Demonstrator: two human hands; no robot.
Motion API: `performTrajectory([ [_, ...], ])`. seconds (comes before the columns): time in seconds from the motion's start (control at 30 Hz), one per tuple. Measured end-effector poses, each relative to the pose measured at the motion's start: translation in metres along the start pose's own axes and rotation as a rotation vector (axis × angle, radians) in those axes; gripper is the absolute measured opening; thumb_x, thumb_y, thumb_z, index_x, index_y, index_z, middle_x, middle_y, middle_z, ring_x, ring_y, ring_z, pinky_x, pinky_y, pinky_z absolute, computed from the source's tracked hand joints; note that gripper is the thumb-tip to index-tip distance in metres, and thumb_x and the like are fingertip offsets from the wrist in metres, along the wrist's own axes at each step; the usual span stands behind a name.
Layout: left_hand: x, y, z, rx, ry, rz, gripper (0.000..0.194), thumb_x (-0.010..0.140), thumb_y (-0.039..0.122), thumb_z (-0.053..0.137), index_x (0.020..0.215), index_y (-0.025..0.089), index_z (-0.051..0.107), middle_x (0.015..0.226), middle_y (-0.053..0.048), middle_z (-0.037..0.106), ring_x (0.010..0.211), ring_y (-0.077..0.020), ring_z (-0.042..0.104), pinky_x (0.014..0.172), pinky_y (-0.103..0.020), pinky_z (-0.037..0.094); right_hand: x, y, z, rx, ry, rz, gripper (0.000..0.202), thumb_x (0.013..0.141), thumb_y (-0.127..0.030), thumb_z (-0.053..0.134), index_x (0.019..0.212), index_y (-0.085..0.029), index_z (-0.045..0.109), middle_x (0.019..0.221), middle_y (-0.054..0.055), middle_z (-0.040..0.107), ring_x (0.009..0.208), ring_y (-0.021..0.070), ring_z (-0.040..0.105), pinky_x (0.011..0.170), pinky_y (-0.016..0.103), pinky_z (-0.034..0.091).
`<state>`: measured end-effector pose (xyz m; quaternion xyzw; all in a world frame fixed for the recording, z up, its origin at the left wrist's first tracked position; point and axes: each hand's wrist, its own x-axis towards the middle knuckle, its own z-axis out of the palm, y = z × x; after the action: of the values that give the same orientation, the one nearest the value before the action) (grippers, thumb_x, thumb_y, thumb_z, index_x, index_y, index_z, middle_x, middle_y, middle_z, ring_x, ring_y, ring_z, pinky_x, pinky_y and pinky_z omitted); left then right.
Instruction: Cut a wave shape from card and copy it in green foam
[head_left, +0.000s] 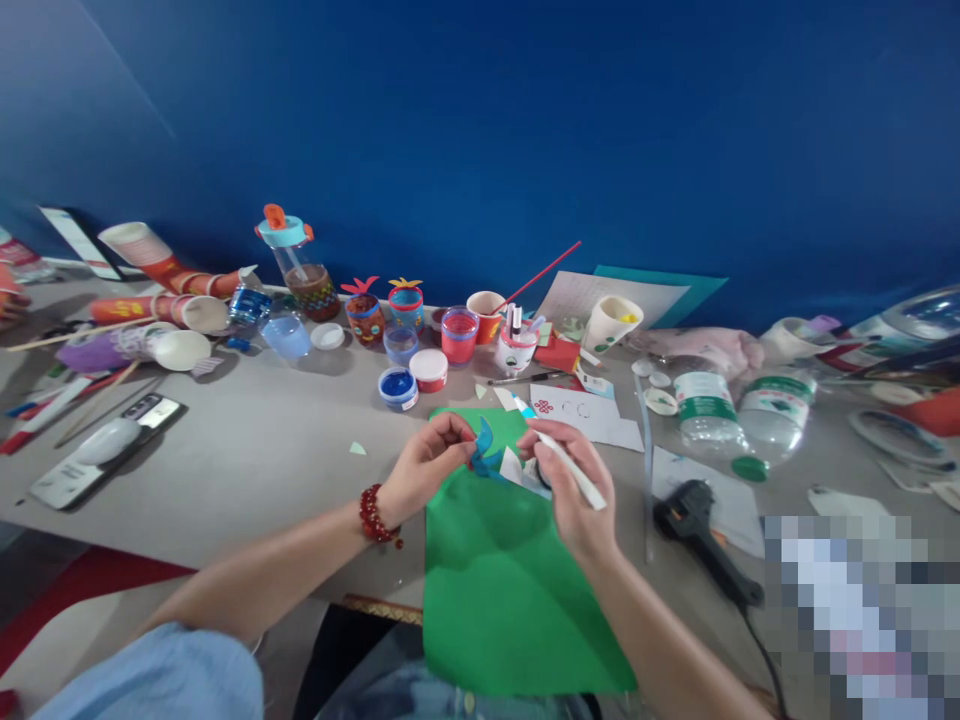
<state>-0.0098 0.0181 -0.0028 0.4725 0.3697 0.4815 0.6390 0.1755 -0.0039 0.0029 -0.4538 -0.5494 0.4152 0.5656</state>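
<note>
Near the middle of the table, my left hand (pixel 435 455) pinches a small blue cut-out (pixel 486 448) with curved points. My right hand (pixel 576 478) is closed around a white marker (pixel 571 466) whose light-blue tip end points up and left, a little to the right of the cut-out and apart from it. Under both hands lies a large green sheet (pixel 510 590). A white paper piece (pixel 513 467) shows between the hands, with a dark round shape beside my right fingers, partly hidden.
Behind the hands stand a blue paint jar (pixel 398 387), a red paint jar (pixel 460 336) and a pen cup (pixel 516 350). A black glue gun (pixel 701 540) lies at the right, near plastic bottles (pixel 774 410). A phone (pixel 105 450) and paper cups (pixel 154 306) are at the left.
</note>
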Motion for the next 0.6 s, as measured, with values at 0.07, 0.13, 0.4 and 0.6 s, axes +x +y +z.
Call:
performTrajectory([
  [0.07,0.000,0.001,0.000,0.007,0.012,0.000,0.019,0.077,0.031,0.067,0.083,0.016,0.057,0.072,0.002,0.053,0.064,-0.0088,0.048,0.060,-0.022,0.038,0.004,-0.002,-0.007,0.082,-0.008,0.003,0.018,0.088,-0.027,0.054,0.102,-0.019,0.063,0.076,0.003,0.064,0.067,0.0152,0.058,0.059,0.028,0.046],
  [0.13,-0.001,0.001,-0.001,0.004,0.014,0.001,0.020,0.077,0.032,0.068,0.084,0.016,0.058,0.073,0.001,0.053,0.065,-0.0092,0.047,0.060,-0.021,0.038,0.008,-0.002,-0.011,0.202,-0.045,0.010,0.015,0.086,-0.026,0.056,0.098,-0.019,0.062,0.067,0.002,0.063,0.058,0.0138,0.055,0.052,0.025,0.043],
  [0.4,-0.003,0.002,-0.001,-0.005,0.009,-0.001,0.018,0.078,0.030,0.068,0.084,0.015,0.059,0.074,0.000,0.052,0.065,-0.0085,0.046,0.060,-0.021,0.038,0.005,0.002,-0.011,0.315,-0.080,-0.019,0.005,0.079,-0.023,0.060,0.081,-0.019,0.062,0.054,-0.002,0.058,0.046,0.0100,0.047,0.042,0.021,0.031],
  [0.6,-0.003,0.007,0.000,0.000,0.005,-0.015,0.019,0.077,0.031,0.069,0.081,0.015,0.059,0.073,0.000,0.052,0.064,-0.0087,0.046,0.058,-0.021,0.037,0.003,0.004,-0.011,0.264,-0.079,0.015,0.007,0.078,-0.025,0.060,0.079,-0.018,0.061,0.054,-0.001,0.058,0.046,0.0121,0.049,0.044,0.023,0.033],
])
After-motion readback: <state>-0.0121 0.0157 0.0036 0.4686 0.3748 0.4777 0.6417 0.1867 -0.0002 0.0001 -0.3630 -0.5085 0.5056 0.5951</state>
